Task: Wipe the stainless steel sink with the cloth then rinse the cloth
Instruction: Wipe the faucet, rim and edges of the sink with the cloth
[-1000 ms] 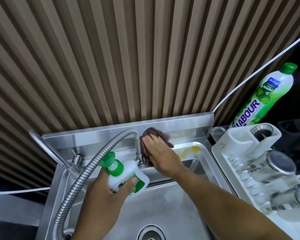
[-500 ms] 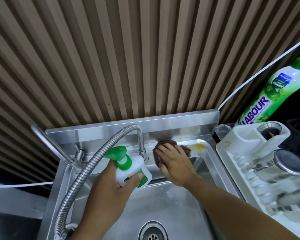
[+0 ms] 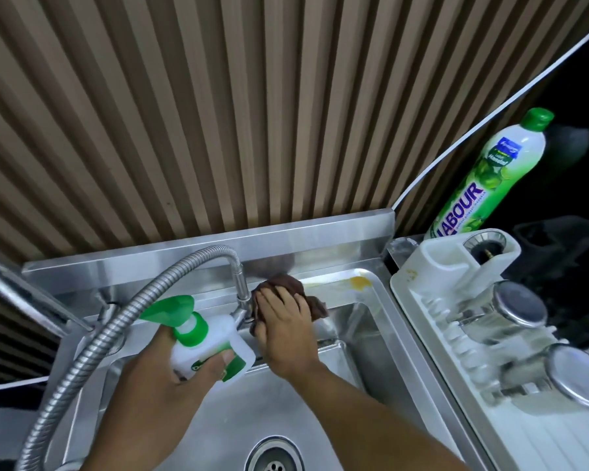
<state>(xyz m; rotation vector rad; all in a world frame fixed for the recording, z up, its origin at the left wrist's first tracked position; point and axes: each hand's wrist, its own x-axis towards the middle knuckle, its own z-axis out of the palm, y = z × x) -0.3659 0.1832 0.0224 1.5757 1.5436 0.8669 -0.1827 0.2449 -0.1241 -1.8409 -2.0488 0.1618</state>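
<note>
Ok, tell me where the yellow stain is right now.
In the head view, the yellow stain sits on the rear ledge of the sink near its right corner, right of the cloth and left of the dish rack.

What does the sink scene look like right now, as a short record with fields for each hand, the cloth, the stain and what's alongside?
left hand: grips spray bottle over the basin
right hand: presses flat on the cloth
cloth: brown, on the sink back ledge, beside the faucet base
stain: yellow, back right corner, apart from the cloth, not yet wiped
right of sink: white dish rack, soap bottle
</note>
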